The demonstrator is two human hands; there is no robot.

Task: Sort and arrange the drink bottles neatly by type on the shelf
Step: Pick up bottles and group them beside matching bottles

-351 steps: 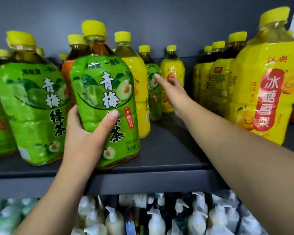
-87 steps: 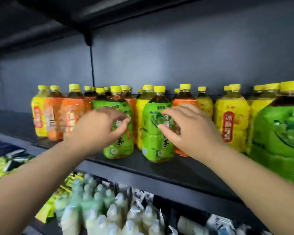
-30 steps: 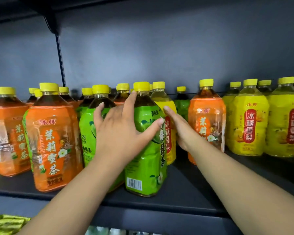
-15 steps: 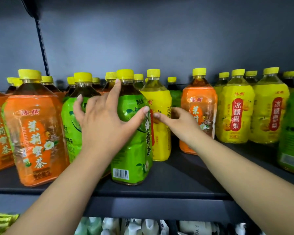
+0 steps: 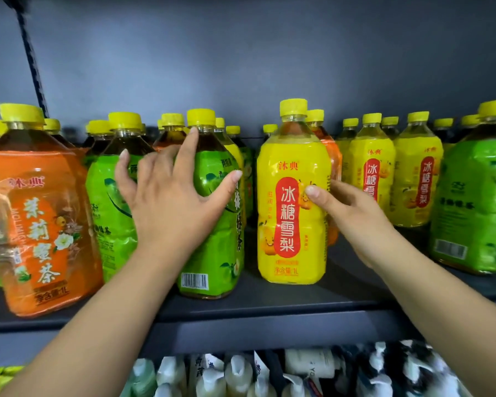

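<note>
Your left hand (image 5: 169, 202) is lying splayed wide, fingers straight, against the front green bottle (image 5: 212, 253) on the shelf (image 5: 269, 305). Your right hand (image 5: 352, 216) is gripping the yellow bottle (image 5: 289, 224) just beside it, thumb on the label, fingers curling behind. The 2 bottles are standing upright.

The dark shelf (image 5: 269, 308) carries upright, yellow-capped drink bottles standing directly on its board. At the front left, close to the edge, is an orange bottle (image 5: 40, 224). Just beside it stands a green bottle (image 5: 106, 213), then a second green bottle (image 5: 215, 253) (its barcode faces forward). After a narrow gap comes a yellow bottle (image 5: 291, 224), with a second orange bottle (image 5: 333, 156) close behind it. Farther right, set back, is a pair of yellow bottles (image 5: 372, 181), and a third green bottle (image 5: 476, 210) stands near the right edge. The back rows (image 5: 172, 121) seem mixed in colour, though mostly only their caps show.
</note>
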